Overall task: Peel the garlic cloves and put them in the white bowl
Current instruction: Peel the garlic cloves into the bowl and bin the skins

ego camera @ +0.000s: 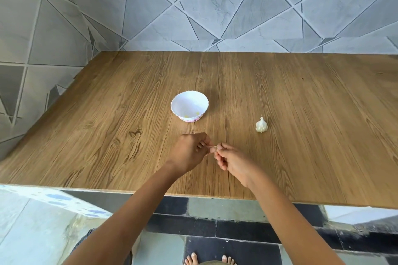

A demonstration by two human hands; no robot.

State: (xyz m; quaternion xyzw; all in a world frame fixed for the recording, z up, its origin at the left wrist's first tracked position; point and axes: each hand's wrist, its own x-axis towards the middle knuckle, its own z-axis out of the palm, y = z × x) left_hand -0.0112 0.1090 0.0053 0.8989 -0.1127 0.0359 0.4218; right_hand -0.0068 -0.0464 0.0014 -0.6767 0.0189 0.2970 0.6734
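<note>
A small garlic clove (213, 149) is pinched between the fingertips of both hands, just above the wooden table (107, 135). My left hand (190, 153) holds it from the left with curled fingers. My right hand (231, 160) pinches it from the right with thumb and forefinger. The clove is mostly hidden by the fingers. The white bowl (189, 108) with a scalloped rim stands behind the hands, and small yellowish bits lie at its bottom. A partly broken garlic bulb (261, 125) lies on the table to the right of the bowl.
The table's near edge runs across the lower part of the view, with tiled floor and bare feet (210, 259) below it. A tiled wall (215, 6) stands behind the table and along its left side.
</note>
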